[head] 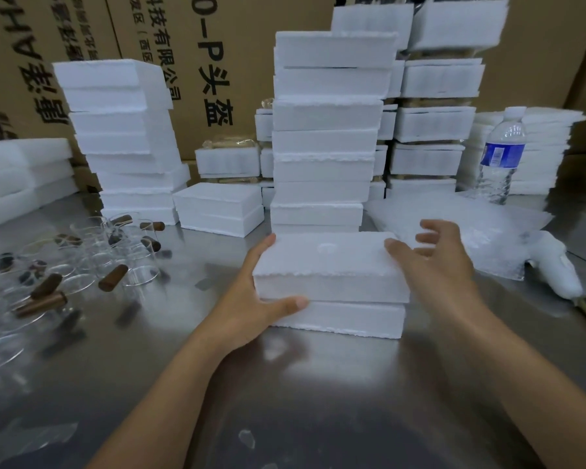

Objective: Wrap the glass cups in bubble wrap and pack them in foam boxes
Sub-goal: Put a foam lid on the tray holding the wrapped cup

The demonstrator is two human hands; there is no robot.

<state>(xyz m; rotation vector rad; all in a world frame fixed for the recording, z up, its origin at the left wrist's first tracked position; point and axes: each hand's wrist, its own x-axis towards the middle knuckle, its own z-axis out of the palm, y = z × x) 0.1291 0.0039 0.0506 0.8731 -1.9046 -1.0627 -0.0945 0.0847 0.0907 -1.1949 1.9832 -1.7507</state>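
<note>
A closed white foam box (332, 282), lid on base, sits on the steel table (285, 384) in front of me. My left hand (257, 299) grips its left end, thumb across the front seam, fingers behind the far corner. My right hand (437, 262) hovers at the box's right end with fingers spread, the thumb touching the lid's edge. Several clear glass cups with brown wooden handles (92, 262) stand and lie at the left. Sheets of bubble wrap (471, 228) lie at the right.
A tall stack of foam boxes (325, 130) rises right behind the box, with more stacks (126, 137) to the left and back right. A water bottle (501, 157) stands at the right. A white tool (555, 265) lies at the right edge. Cardboard cartons (217, 62) form the back wall.
</note>
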